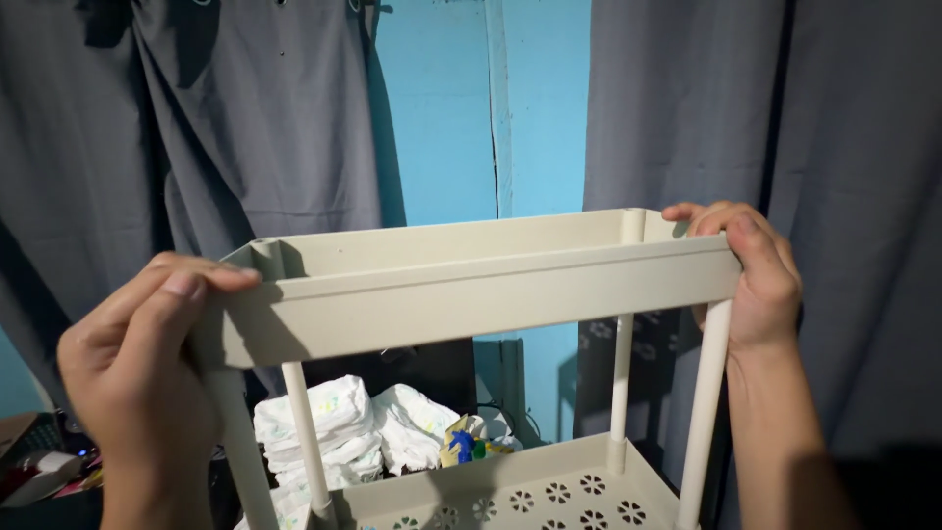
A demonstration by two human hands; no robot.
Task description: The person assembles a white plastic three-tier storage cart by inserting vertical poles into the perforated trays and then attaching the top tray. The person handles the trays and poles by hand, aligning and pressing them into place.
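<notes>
While the beige rack's top tray (471,294) is clasped endwise by left hand (137,363) and right hand (756,280), level pressing over the posts (620,378) is advised.

This looks like a room in a home, most likely a bedroom or a child's corner. The far wall (442,108) is painted light blue, and grey curtains (245,118) hang loosely on the left and on the right of it. Low behind the cream plastic storage rack (471,294) lies a pile of folded white diapers (339,427), with a small colourful toy (463,447) beside it. At the near left corner some small household things (44,471) lie in a heap, too dark to tell apart.
</notes>
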